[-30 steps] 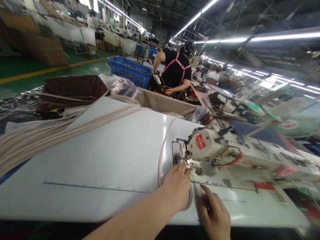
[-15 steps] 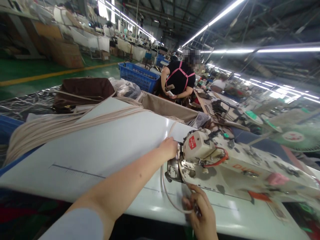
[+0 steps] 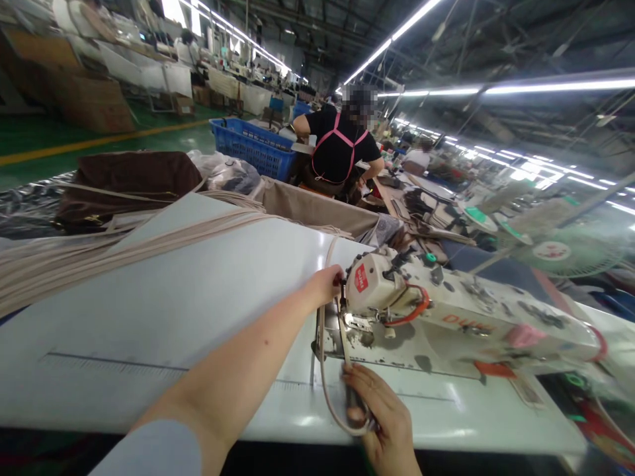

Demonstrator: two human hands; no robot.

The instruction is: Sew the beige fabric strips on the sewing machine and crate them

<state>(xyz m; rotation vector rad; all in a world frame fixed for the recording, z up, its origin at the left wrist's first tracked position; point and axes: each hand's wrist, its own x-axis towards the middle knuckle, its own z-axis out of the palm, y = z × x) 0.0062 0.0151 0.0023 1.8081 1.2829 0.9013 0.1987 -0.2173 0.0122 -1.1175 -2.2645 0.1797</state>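
Note:
A long, narrow beige strap (image 3: 322, 370) curves in a loop over the front of the pale table. My right hand (image 3: 384, 416) is closed on this strap, near the table's front edge; something dark, too blurred to name, shows in the palm. From there one length leads up to the needle area of the sewing machine (image 3: 377, 284). At the left side of the machine's head is my left hand (image 3: 325, 287), its fingers curled together. What those fingertips grip is hidden, while the other length of strap passes beside and behind that hand.
Bundled beige straps (image 3: 149, 251) lie across the table's left side. Beyond it are a brown bag (image 3: 129, 185), a beige fabric-sided bin (image 3: 317, 208) and a blue crate (image 3: 253, 149). A co-worker (image 3: 340, 145) faces away. A fan (image 3: 555, 251) stands at right.
The view has swung to the right, so things sit further left. My right hand has come nearer the strap's loop. The co-worker's arms have spread apart.

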